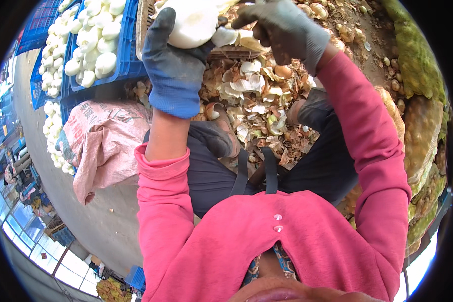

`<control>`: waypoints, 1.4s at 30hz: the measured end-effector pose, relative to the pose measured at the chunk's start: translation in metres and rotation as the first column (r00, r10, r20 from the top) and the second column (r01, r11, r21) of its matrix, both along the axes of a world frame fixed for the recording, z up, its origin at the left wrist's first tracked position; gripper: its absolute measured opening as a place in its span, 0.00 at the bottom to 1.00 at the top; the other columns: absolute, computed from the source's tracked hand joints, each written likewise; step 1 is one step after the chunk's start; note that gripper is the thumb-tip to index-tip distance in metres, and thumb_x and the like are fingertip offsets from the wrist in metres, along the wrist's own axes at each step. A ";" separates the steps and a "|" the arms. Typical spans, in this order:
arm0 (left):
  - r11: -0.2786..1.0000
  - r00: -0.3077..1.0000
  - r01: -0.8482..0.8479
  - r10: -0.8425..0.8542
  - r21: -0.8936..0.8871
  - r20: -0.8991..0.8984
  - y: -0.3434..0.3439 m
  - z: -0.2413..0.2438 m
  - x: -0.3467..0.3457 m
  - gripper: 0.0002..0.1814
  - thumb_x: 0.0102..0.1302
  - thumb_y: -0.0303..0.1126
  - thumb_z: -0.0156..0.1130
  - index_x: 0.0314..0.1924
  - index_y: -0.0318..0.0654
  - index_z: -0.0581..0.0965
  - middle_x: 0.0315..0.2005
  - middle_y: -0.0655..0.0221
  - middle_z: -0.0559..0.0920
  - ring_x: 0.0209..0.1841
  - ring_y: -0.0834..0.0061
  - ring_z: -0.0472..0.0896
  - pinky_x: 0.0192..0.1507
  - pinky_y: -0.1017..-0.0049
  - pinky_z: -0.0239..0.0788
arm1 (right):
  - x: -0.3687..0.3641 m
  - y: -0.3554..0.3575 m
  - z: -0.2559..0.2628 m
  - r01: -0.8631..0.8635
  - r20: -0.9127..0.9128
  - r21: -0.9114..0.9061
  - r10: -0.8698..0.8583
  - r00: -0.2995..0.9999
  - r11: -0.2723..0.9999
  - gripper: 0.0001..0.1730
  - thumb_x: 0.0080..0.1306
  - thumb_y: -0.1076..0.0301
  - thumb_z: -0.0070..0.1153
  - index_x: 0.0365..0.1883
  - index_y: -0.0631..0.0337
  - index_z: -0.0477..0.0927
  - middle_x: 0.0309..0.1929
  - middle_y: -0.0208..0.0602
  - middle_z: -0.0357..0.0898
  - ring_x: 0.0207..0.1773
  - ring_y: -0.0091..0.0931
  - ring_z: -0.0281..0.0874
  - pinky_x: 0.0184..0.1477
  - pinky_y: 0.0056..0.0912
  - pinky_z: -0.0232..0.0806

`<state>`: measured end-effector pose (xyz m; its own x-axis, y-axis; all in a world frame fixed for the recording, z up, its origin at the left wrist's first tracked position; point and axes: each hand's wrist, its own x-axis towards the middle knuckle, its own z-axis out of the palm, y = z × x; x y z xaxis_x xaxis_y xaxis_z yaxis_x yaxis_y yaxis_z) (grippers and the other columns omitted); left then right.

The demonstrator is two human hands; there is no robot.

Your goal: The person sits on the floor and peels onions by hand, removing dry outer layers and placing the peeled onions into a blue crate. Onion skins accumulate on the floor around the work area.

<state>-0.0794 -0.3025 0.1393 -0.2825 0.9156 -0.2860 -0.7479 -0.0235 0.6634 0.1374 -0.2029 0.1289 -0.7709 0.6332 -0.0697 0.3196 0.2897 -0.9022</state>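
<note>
My left hand (175, 70), in a blue knit glove with a dark coated palm, grips a large peeled white onion (194, 24) at the top of the view. A loose piece of pale onion skin (225, 36) shows just right of that onion, by the glove's fingertips. My right hand (287, 32), in a dirty grey-white glove, is close by on the right with its fingers bent. Whether anything is inside its grasp cannot be made out. Beneath both hands, partly hidden, is the rim of a brown plastic basket (234, 53).
Blue crates (130, 49) of peeled onions stand at the left, beside a pink woven sack (105, 141). Onion skins (264, 109) cover the ground between my shoes. Unpeeled onions (347, 34) lie at upper right, near full mesh sacks (419, 132).
</note>
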 end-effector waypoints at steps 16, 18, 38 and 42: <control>0.994 0.971 -0.096 0.083 0.049 0.226 -0.003 -0.035 0.006 0.39 0.64 0.65 0.66 0.64 0.42 0.75 0.54 0.54 0.84 0.53 0.49 0.85 0.55 0.44 0.81 | -0.046 -0.040 0.026 0.223 -0.097 -0.344 -0.270 0.958 0.912 0.13 0.71 0.65 0.70 0.49 0.61 0.85 0.33 0.24 0.83 0.31 0.12 0.77 0.32 0.17 0.71; 0.991 0.966 -0.119 0.101 0.059 0.239 -0.005 -0.037 -0.001 0.40 0.64 0.67 0.65 0.63 0.43 0.76 0.54 0.55 0.85 0.52 0.48 0.86 0.54 0.45 0.81 | -0.039 -0.042 0.045 0.162 -0.097 -0.367 -0.210 0.973 0.916 0.10 0.72 0.65 0.69 0.45 0.59 0.84 0.35 0.25 0.86 0.26 0.11 0.73 0.25 0.16 0.65; 0.773 0.804 -0.585 0.593 0.247 0.048 0.040 -0.015 -0.209 0.36 0.65 0.55 0.69 0.68 0.50 0.70 0.66 0.59 0.73 0.67 0.51 0.72 0.68 0.43 0.68 | -0.023 -0.013 0.048 0.241 -0.012 -0.535 -0.293 0.956 0.810 0.22 0.74 0.54 0.65 0.51 0.67 0.81 0.34 0.34 0.85 0.21 0.16 0.74 0.20 0.21 0.65; 0.789 0.786 -0.593 0.611 0.163 -0.097 0.035 -0.046 -0.231 0.38 0.63 0.52 0.70 0.71 0.57 0.67 0.75 0.61 0.62 0.72 0.44 0.66 0.69 0.33 0.62 | -0.019 0.000 0.037 0.275 -0.039 -0.472 -0.332 0.943 0.838 0.20 0.76 0.53 0.60 0.48 0.66 0.83 0.28 0.32 0.83 0.19 0.15 0.71 0.19 0.21 0.64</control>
<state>-0.3100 -0.2679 0.0938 -0.8150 0.5700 -0.1046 -0.4575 -0.5220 0.7199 0.1181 -0.2031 0.1655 -0.5655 0.7557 -0.3302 0.2103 -0.2550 -0.9438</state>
